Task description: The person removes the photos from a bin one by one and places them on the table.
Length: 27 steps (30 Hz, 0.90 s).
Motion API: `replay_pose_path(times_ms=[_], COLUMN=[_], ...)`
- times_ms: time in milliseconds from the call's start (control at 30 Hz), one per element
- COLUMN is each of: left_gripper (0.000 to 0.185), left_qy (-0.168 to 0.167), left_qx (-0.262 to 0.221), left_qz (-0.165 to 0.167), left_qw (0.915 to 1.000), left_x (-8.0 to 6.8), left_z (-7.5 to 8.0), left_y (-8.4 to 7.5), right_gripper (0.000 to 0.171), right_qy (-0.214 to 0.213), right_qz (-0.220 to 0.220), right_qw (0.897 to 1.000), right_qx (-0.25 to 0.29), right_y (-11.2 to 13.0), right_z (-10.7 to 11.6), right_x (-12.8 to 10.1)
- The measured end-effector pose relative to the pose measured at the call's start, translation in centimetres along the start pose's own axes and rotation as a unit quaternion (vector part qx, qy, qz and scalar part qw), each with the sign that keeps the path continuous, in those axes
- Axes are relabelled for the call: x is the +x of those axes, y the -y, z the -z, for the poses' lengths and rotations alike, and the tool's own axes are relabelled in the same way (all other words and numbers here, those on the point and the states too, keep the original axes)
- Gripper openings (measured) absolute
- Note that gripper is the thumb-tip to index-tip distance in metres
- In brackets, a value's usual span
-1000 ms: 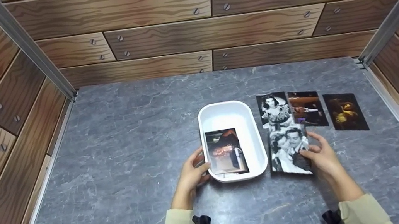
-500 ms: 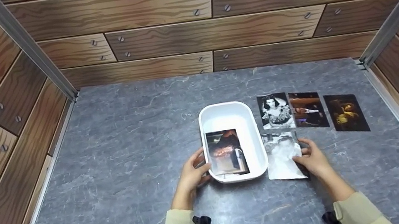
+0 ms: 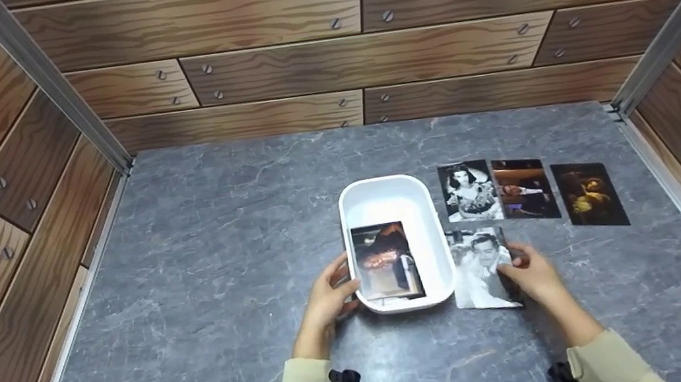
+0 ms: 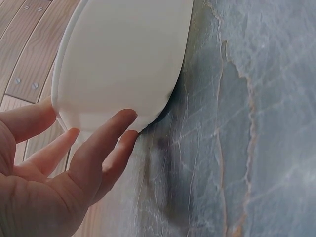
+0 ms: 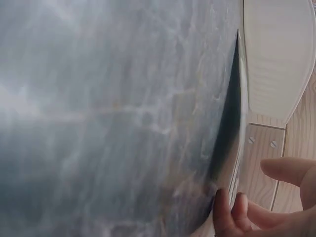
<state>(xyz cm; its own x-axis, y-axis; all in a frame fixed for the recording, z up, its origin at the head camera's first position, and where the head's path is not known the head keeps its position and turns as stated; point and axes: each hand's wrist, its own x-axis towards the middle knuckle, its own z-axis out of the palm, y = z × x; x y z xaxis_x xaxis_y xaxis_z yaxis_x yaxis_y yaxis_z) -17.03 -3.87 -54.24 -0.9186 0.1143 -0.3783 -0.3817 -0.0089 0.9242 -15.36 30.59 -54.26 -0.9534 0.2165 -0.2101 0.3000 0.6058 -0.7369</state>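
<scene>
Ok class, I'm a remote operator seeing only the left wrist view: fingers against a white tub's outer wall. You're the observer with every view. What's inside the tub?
Observer: In the head view, a colour photo lies in the near left part of the tub.
Operator: Where is the right hand?
Observer: The right hand is at the right edge of a black-and-white photo, just right of the tub.
Operator: Any others?
Observer: Yes, three more prints lie beyond that photo.

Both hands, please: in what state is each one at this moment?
Left hand: closed, holding the left side of the white container.
Right hand: closed, holding the right edge of a black-and-white photo.
</scene>
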Motion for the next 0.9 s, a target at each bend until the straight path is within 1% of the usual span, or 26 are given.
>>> replay_pose_path(times_ms=[67, 133, 200, 267, 300, 367, 433, 500, 567, 700, 733, 800, 833, 900], left_gripper=[0.061, 0.061, 0.061, 0.06, 0.06, 0.06, 0.06, 0.061, 0.061, 0.061, 0.061, 0.062, 0.062, 0.062], left_qy=[-0.003, -0.003, -0.002, 0.0, 0.001, 0.002, 0.003, 0.004, 0.006, 0.008, 0.009, 0.01, 0.011, 0.012], left_qx=[0.003, 0.003, 0.002, -0.002, -0.003, -0.005, -0.007, -0.01, -0.01, -0.011, -0.012, -0.014, -0.014, -0.015], left_qz=[0.001, 0.0, -0.001, -0.005, -0.006, -0.007, -0.007, -0.006, -0.005, -0.004, -0.004, -0.004, -0.005, -0.005], left_qw=[1.0, 1.0, 1.0, 1.0, 1.0, 1.0, 0.9999, 0.9999, 0.9999, 0.9999, 0.9999, 0.9998, 0.9998, 0.9998], left_x=[0.1, 0.0, -0.1, -0.1, -0.1, -0.1, -0.1, -0.2, -0.3, -0.3, -0.3, -0.3, -0.3, -0.3], left_z=[0.0, 0.0, 0.0, 0.1, 0.1, 0.1, 0.1, 0.0, 0.0, -0.1, -0.1, 0.0, 0.0, 0.0], left_y=[0.1, 0.1, 0.1, 0.1, 0.0, 0.0, 0.0, -0.1, -0.1, -0.2, -0.2, -0.2, -0.3, -0.2], right_gripper=[0.05, 0.051, 0.058, 0.066, 0.069, 0.074, 0.076, 0.078, 0.078, 0.077, 0.076, 0.075, 0.076, 0.079], right_qy=[0.0, 0.002, 0.01, 0.019, 0.022, 0.024, 0.021, 0.017, 0.019, 0.029, 0.033, 0.043, 0.049, 0.07], right_qz=[0.004, 0.004, -0.006, -0.021, -0.029, -0.039, -0.033, -0.019, 0.001, 0.029, 0.035, 0.045, 0.049, 0.055], right_qw=[1.0, 1.0, 1.0, 0.998, 0.995, 0.987, 0.977, 0.967, 0.961, 0.948, 0.944, 0.939, 0.937, 0.942], right_qx=[-0.005, -0.003, 0.019, 0.059, 0.09, 0.153, 0.21, 0.253, 0.277, 0.315, 0.326, 0.338, 0.341, 0.322], right_y=[0.0, 0.3, 0.8, 1.7, 2.2, 3.4, 4.6, 5.9, 7.1, 9.3, 9.7, 10.4, 10.7, 11.0], right_z=[0.2, 0.5, 0.7, 0.9, 0.9, 0.7, 0.5, -0.1, -0.9, -2.7, -3.2, -4.3, -4.8, -5.9], right_x=[-0.1, -0.1, -0.1, 0.1, 0.3, 0.5, 0.8, 0.9, 1.1, 1.2, 1.2, 1.1, 1.0, 0.8])
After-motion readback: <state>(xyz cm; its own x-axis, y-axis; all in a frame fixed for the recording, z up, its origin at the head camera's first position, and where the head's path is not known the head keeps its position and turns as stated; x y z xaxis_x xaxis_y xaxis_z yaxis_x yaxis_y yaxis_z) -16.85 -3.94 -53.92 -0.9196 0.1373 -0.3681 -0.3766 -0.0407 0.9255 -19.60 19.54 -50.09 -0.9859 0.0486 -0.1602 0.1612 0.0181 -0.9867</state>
